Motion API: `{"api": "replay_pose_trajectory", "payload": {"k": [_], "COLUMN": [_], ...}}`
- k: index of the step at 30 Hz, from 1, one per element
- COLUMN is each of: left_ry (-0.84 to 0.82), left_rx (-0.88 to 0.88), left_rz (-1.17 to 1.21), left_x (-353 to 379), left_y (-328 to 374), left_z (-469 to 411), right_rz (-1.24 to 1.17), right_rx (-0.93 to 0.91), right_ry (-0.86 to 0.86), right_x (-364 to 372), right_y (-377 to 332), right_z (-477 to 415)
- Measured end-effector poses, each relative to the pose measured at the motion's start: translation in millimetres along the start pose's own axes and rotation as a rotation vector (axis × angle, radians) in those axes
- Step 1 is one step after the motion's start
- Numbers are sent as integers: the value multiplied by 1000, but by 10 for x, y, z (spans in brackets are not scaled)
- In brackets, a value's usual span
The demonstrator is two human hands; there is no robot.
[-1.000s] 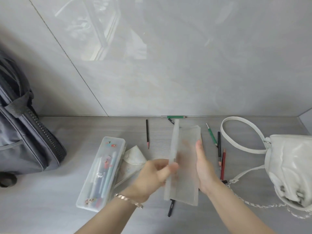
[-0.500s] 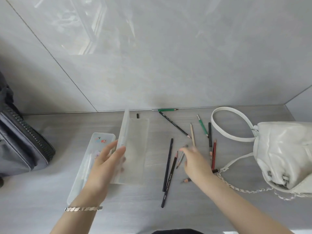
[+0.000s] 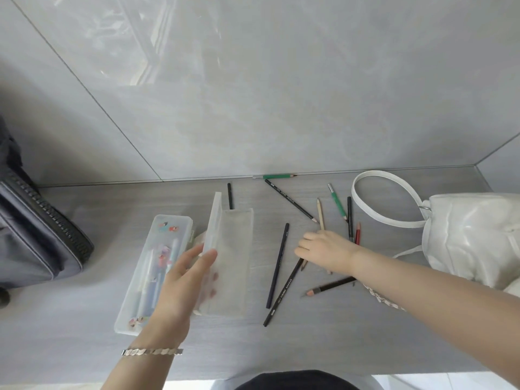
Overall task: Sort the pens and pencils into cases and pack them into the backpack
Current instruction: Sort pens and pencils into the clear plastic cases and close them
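Wall (image 3: 295, 102) behind: big glossy grey marble-look tiles w/ thin dark grout lines (image 3: 112, 116) running diag. Bright window reflection (image 3: 132, 52) upper left, soft daylight. Counter (image 3: 70, 342): matte grey, faint grain, meets wall at straight seam. Side wall (image 3: 503, 164) far right.

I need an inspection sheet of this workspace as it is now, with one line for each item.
Surface: grey table, wood-grain look.
Job's things: open frosted case, looks empty; closed clear case with pens inside; loose pencils scattered right of the cases; grey backpack at the left edge.
Clutter: white handbag with strap, at the right.
Hands: left hand grips the frosted case; right hand is over the pencils, grasp unclear.
Cables: nothing seen.
Surroundings: glossy grey tiled wall.
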State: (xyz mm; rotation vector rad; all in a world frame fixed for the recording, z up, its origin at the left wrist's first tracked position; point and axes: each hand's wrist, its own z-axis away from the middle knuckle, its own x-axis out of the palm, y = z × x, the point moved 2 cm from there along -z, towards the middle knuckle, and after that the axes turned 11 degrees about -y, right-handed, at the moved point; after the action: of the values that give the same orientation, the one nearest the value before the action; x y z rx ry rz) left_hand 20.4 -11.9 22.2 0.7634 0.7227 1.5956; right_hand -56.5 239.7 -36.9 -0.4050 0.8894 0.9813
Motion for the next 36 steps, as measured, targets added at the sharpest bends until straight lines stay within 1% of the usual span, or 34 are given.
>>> {"api": "replay_pose_trajectory", "payload": {"k": [1, 3, 5, 7, 8, 10, 12, 15, 16, 17, 19, 20, 22, 24, 26, 27, 28, 29, 31, 33, 34, 36], "left_ry": [1, -3, -5, -7, -11, -28, -33, -26, -27, -33, -49, -57, -65, -73, -83, -85, -84, -81, -77, -74, -76, -85], "left_rx": [1, -1, -6, -12, -16, -28, -35, -34, -32, -34, -45, -51, -57, -66, -75, -77, -76, -74, -70, -70, -70, -70], "left_rz": [3, 9, 9, 9, 7, -2, -16, -20, -22, -31, -47, -52, -62, -70, -75, -77, -79, -80, -85, -82, -81, -94], "left_x": [-6, -19, -24, -10, 3, 46, 76, 107, 115, 122, 152, 167, 192, 209, 215, 212, 206, 201, 193, 194, 197, 208], "left_y": [-1, -10, -27, -52, -60, -67, -73, -68, -68, -75, -87, -92, -104, -116, -122, -124, -121, -121, -119, -122, -124, -134], "left_z": [1, 0, 4, 1, 2, 0, -5, -13, -18, -19, -14, -10, -8, -1, 7, 9, 9, 13, 6, 2, 3, -3], "right_rz": [71, 68, 5, -93, -96, -187, -260, -372, -424, -451, -440, -427, -350, -311, -362, -395, -497, -650, -1029, -1338, -1419, -1463], "right_rx": [2, -17, 3, 34, 51, 91, 150, 265, 254, 220, 169, 155, 128, 199, 277, 282, 301, 370, 564, 666, 687, 731], "right_ry": [53, 121, 126, 54, 18, 4, 26, 114, 118, 77, -71, -105, -26, 54, 173, 207, 207, 193, 138, 89, 48, -10], "right_x": [-3, -30, -2, 82, 138, 204, 196, 218, 235, 266, 352, 371, 355, 286, 222, 191, 176, 181, 193, 237, 239, 221], "right_y": [33, 57, 53, 82, 104, 140, 145, 86, 20, -61, -207, -284, -396, -432, -450, -475, -507, -535, -595, -673, -713, -739], "right_z": [35, 110, 168, 196, 203, 235, 286, 402, 444, 480, 517, 519, 520, 544, 555, 557, 541, 526, 472, 361, 300, 172]}}
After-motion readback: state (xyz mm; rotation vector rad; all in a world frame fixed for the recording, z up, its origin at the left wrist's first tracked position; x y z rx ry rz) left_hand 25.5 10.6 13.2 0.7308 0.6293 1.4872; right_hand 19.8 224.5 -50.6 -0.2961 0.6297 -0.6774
